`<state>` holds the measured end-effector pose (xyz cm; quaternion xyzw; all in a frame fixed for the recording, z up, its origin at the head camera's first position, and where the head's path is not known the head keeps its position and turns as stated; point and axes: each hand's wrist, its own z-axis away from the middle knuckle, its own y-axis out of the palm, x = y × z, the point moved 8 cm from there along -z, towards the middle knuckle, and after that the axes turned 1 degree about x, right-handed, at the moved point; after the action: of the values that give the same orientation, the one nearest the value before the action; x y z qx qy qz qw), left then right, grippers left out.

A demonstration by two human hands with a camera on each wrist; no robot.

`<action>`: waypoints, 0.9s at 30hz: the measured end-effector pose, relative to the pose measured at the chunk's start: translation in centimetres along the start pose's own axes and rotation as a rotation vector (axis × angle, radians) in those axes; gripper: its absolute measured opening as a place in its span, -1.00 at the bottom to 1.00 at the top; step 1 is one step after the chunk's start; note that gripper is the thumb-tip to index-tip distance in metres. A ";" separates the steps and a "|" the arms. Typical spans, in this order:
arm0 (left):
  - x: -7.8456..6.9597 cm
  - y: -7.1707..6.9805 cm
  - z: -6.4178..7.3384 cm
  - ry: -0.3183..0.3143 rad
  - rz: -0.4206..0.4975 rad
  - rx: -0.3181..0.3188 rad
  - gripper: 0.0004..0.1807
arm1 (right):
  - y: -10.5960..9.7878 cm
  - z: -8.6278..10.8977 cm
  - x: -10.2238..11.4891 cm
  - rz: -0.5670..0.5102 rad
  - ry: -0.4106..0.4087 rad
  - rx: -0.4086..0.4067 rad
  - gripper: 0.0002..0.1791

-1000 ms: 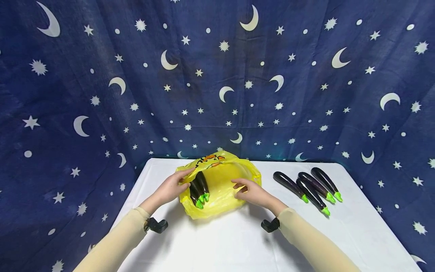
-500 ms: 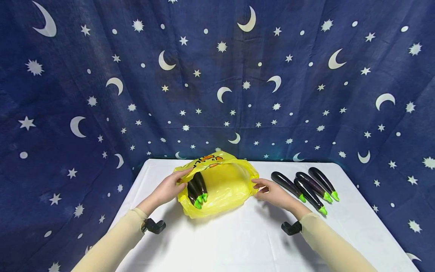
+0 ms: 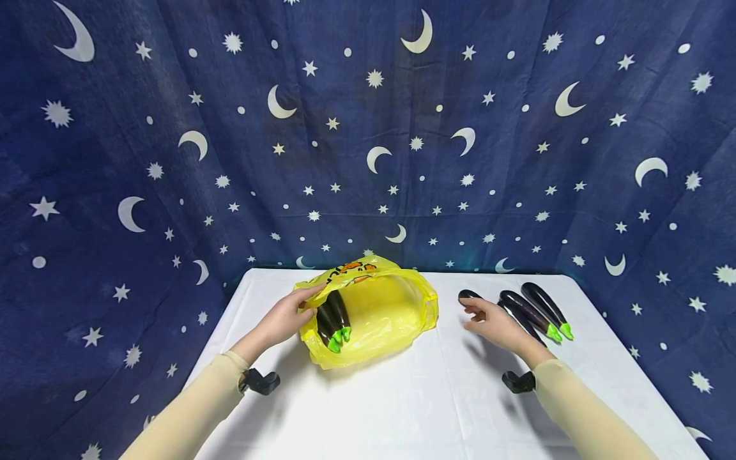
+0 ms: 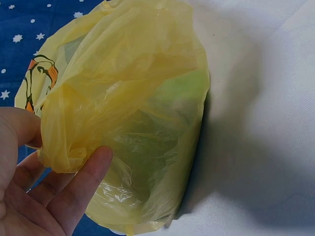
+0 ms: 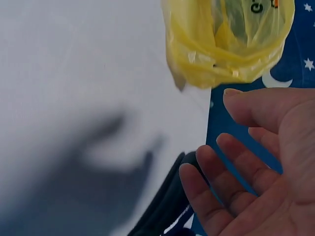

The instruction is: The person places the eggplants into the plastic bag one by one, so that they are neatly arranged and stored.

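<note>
A yellow plastic bag [image 3: 391, 313] lies with its mouth facing me on the white table. Dark eggplants with green stems [image 3: 335, 319] rest inside it on the left. My left hand [image 3: 285, 317] holds the bag's left rim, the plastic between thumb and fingers in the left wrist view. Over to the right, my right hand [image 3: 496, 324] hovers above the near-left eggplants of a loose group, fingers spread and gently bent, nothing held. It partly covers two of them; one eggplant [image 3: 468, 294] shows only its tip. Another eggplant [image 3: 543, 301] lies at the far right of that group.
The white table [image 3: 368, 415] ends at the back against a dark blue cloth [image 3: 345, 128] patterned with moons and stars. Black wrist cameras [image 3: 261, 382] hang below both wrists. In the right wrist view, eggplants [image 5: 172, 196] appear dark beneath the fingers.
My right hand has moved rightward, from the bag's opening past its right rim to above the loose eggplants. The left hand keeps its place at the left rim.
</note>
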<state>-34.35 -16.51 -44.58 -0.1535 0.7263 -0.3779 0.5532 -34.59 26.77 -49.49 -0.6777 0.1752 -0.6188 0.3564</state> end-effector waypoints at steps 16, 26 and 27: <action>0.0 -0.1 0.0 -0.006 -0.003 0.003 -0.34 | -2.7 -0.3 -2.0 0.209 0.036 -0.071 -0.30; -0.2 0.0 0.0 -0.006 -0.012 0.009 -0.34 | -3.4 -1.2 -3.1 0.391 0.079 -0.067 -0.29; -0.2 -0.1 0.0 -0.006 -0.012 0.009 -0.35 | -3.4 -1.4 -3.2 0.401 0.082 -0.066 -0.29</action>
<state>-34.32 -16.42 -44.40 -0.1563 0.7219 -0.3841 0.5540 -37.17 30.94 -49.42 -0.6149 0.3411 -0.5563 0.4428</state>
